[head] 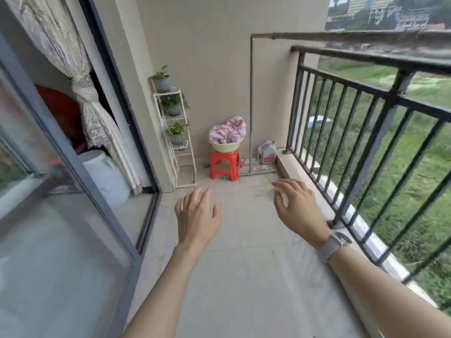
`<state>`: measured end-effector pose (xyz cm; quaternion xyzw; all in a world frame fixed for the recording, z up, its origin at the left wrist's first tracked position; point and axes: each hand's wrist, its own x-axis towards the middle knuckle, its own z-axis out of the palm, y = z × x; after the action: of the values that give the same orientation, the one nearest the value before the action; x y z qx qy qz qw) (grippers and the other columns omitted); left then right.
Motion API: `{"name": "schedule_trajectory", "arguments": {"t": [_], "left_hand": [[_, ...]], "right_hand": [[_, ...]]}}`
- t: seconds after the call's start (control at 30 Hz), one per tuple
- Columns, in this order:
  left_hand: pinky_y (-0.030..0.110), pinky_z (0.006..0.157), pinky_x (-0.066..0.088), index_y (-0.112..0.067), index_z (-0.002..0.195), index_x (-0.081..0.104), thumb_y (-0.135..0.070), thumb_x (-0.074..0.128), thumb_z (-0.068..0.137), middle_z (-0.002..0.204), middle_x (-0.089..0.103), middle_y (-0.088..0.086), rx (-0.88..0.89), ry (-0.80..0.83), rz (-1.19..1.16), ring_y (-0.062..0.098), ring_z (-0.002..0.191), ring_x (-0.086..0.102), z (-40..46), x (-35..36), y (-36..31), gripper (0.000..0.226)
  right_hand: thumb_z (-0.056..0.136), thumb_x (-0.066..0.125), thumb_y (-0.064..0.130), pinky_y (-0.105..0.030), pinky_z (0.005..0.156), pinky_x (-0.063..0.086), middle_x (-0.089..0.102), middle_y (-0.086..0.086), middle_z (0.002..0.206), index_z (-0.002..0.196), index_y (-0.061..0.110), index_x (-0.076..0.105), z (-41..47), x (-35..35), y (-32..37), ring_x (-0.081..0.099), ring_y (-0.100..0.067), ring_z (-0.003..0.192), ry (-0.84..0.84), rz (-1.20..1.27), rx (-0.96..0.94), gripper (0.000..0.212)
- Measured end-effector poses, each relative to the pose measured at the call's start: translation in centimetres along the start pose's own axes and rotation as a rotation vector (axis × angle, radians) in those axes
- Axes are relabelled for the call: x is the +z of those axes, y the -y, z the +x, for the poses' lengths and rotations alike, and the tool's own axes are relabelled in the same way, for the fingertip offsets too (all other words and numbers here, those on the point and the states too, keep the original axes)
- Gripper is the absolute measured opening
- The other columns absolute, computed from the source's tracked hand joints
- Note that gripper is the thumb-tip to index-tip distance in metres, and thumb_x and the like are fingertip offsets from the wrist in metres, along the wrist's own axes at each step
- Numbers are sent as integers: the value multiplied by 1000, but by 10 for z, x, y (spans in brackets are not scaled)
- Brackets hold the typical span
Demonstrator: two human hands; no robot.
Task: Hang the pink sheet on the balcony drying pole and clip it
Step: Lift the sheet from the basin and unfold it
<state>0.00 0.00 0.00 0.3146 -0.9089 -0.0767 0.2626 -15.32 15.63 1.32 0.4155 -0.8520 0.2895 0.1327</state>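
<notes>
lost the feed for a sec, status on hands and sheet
Left hand and right hand open, empty. Pink sheet bunched in basin on red stool. Pole bare, path open.

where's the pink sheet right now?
Head view, centre: the pink sheet is bunched in a green basin on the red stool at the balcony's far wall, between the plant rack and the pole's upright.

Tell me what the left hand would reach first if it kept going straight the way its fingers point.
Probably the red stool that carries the green basin of pink sheet. The left hand points across bare floor tiles toward it; nothing shows between, though depth is hard to judge.
</notes>
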Motion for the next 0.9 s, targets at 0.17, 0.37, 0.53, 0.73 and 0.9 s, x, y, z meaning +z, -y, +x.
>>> {"name": "schedule_trajectory", "arguments": {"t": [0.17, 0.37, 0.53, 0.73, 0.9], "left_hand": [[39, 104, 26, -15, 128, 47, -27, 50, 88, 135, 47, 4, -115, 180, -47, 23, 126, 39, 85, 61, 42, 42], [40, 105, 24, -14, 128, 46, -27, 49, 88, 133, 49, 5, -46, 228, -22, 24, 124, 40, 220, 126, 65, 42], [38, 104, 22, -14, 126, 47, -26, 48, 88, 132, 49, 3, -36, 259, -10, 24, 123, 40, 329, 205, 76, 40], [37, 103, 25, -15, 126, 46, -28, 46, 89, 132, 48, 3, -103, 331, -3, 23, 125, 39, 483, 285, 86, 39], [39, 102, 32, -16, 125, 48, -25, 49, 88, 130, 51, 3, -159, 286, -19, 25, 120, 44, 601, 322, 117, 38]], "right_hand": [[88, 46, 26, -36, 96, 31, 62, -1, 116, 112, 17, 61, 86, 76, -23, 44, -23, 119, 124, 56, 179, 30], [91, 45, 22, -33, 97, 27, 59, 0, 121, 118, 18, 56, 196, 133, -64, 40, -21, 122, 218, -3, 201, 30], [91, 44, 24, -32, 99, 27, 57, 1, 122, 119, 20, 55, 296, 198, -122, 40, -20, 123, 252, -25, 198, 31], [90, 45, 22, -39, 101, 32, 57, -1, 123, 120, 19, 55, 452, 265, -185, 40, -22, 123, 311, 5, 181, 31], [89, 46, 20, -38, 97, 34, 57, -4, 122, 119, 16, 55, 588, 324, -202, 43, -27, 119, 352, 25, 115, 31]]}}
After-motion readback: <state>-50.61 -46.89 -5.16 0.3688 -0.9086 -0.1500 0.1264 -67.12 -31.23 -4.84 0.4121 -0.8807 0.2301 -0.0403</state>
